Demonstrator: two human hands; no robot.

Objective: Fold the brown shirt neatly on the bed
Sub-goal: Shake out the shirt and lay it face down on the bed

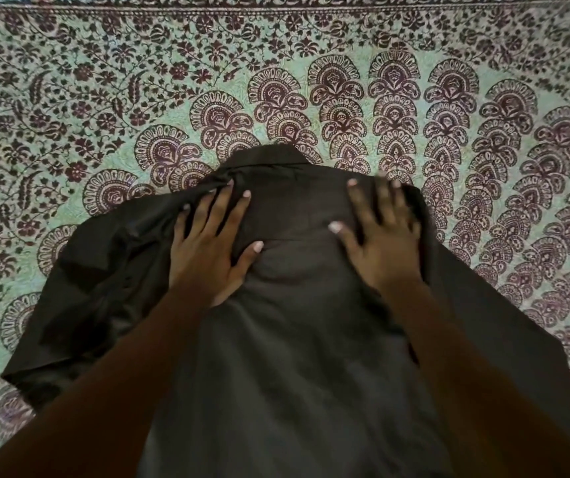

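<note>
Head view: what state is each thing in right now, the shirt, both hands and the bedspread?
brown shirt: spread out, not yet folded, collar at the far end, rumpled on its left side.
left hand: fingers spread, pressing flat on the shirt below the collar.
right hand: fingers spread, flat on the shirt's right shoulder, slightly blurred.
bedspread: patterned, lying flat under the shirt.

Left forearm [111, 391] and right forearm [466, 374]: bare along the full visible length, lower frame. Left grip [207, 246] and right grip [382, 236]: bare, nails rounded and trimmed short.
</note>
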